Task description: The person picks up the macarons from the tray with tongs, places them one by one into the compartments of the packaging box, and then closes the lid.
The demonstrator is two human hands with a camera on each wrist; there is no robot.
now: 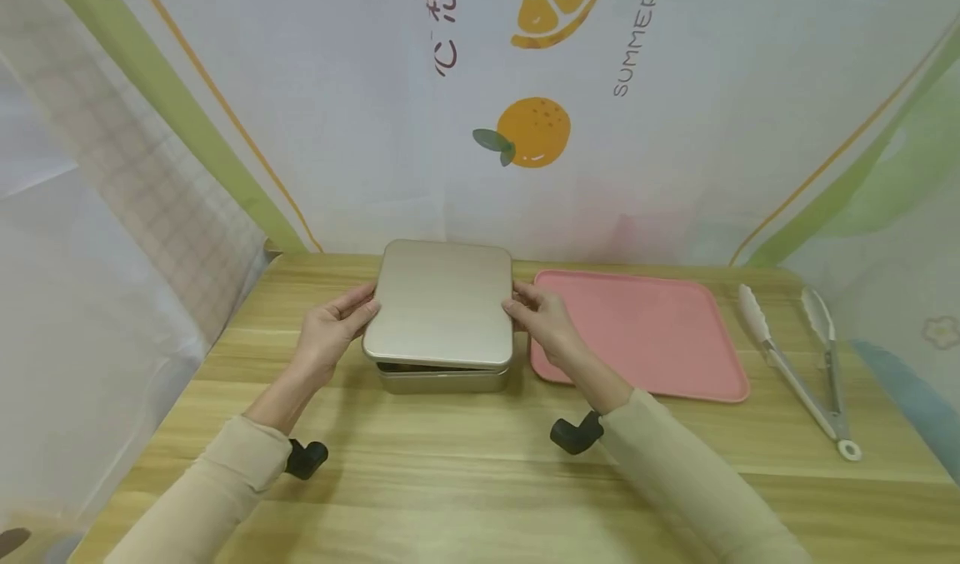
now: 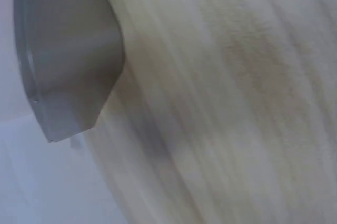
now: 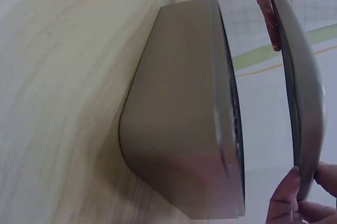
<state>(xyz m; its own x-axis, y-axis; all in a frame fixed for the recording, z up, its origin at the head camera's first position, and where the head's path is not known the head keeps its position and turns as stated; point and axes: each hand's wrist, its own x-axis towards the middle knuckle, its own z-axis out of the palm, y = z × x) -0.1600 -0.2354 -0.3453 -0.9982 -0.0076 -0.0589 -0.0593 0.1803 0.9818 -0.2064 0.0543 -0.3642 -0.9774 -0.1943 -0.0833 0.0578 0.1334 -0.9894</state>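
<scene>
A square metal tin lid (image 1: 442,301) is held raised over a metal tin box (image 1: 444,381) that stands on the table. My left hand (image 1: 330,331) pinches the lid's left edge between thumb and fingers. On the opposite edge, my right hand (image 1: 546,318) grips it the same way. Seen from the right wrist, a gap separates the lid (image 3: 308,87) from the rim of the box (image 3: 174,87). The box's contents are mostly hidden, with only a dark strip showing at the rim. From the left wrist, the box's side (image 2: 68,50) shows but no hand does.
A pink tray (image 1: 645,331) lies just right of the box, partly behind my right forearm. Farther right are tongs (image 1: 806,381) with spread arms and whitish tips. A white cloth with orange prints (image 1: 534,132) hangs behind the wooden table (image 1: 450,481).
</scene>
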